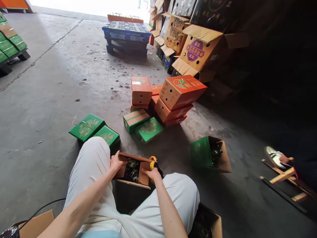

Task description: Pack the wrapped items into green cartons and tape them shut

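Note:
An open cardboard box [144, 178] sits between my knees, its two end flaps folded inward. Dark items in clear plastic [132, 170] lie inside; their kind I cannot make out. My left hand [117, 162] grips the box's left end, thumb over the flap. At the opposite end my right hand [152, 174] holds the other flap and wall. Just behind the right hand is a yellow and black tool [154, 161], partly hidden.
Closed green boxes [150, 129] lie ahead, some near my left knee. Orange boxes [182, 87] are stacked beyond them. An open green box [201, 152] stands at right, near a person's shoe [276, 157] and a wooden stool [284, 178]. Blue pallets [127, 31] stand farther back.

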Motion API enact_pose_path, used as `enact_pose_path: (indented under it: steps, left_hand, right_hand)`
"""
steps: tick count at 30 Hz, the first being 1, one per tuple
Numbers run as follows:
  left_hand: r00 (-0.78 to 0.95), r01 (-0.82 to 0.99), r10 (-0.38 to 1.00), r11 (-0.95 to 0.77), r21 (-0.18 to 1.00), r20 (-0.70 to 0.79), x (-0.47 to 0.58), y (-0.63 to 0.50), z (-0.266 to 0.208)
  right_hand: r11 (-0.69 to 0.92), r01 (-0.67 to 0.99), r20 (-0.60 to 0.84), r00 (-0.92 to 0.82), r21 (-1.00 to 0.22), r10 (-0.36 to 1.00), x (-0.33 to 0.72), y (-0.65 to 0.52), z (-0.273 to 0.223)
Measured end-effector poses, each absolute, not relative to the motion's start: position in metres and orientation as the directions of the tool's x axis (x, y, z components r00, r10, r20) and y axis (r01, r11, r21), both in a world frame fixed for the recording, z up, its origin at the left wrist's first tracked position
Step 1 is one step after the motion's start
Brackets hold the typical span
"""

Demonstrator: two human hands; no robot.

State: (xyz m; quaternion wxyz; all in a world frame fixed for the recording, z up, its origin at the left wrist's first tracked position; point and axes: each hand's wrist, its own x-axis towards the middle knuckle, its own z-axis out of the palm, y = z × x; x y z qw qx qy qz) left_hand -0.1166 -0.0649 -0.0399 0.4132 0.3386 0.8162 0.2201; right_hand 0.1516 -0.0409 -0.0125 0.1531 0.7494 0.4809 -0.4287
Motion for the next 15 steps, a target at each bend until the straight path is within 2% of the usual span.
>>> enact_pose_path:
  steps: [2,5,10,12,15]
  left_hand:
    - [-0.438,0.443,0.740,0.672,0.593,-0.511,-0.117,-0.063,-0.038]
    - [-0.404,0.444,0.769,0.638,0.630,-0.494,-0.114,-0.059,-0.030]
    - [-0.303,0.205,0.735,0.672,0.712,-0.607,-0.115,-0.050,-0.004]
    - [-0.241,0.096,0.662,0.744,0.661,-0.710,-0.118,-0.045,0.005]
    - [-0.242,0.002,0.543,0.829,0.559,-0.804,-0.119,-0.039,0.010]
  right_hand:
    - [-0.489,0.850,-0.788,0.163,-0.194,0.594,0.152,-0.042,-0.013]
    - [-0.487,0.849,-0.784,0.155,-0.205,0.601,0.152,-0.043,-0.015]
    - [-0.471,0.852,-0.772,0.136,-0.230,0.621,0.153,-0.041,-0.018]
    - [-0.462,0.853,-0.759,0.129,-0.243,0.638,0.154,-0.041,-0.020]
    - [-0.437,0.859,-0.705,0.134,-0.268,0.697,0.154,-0.041,-0.023]
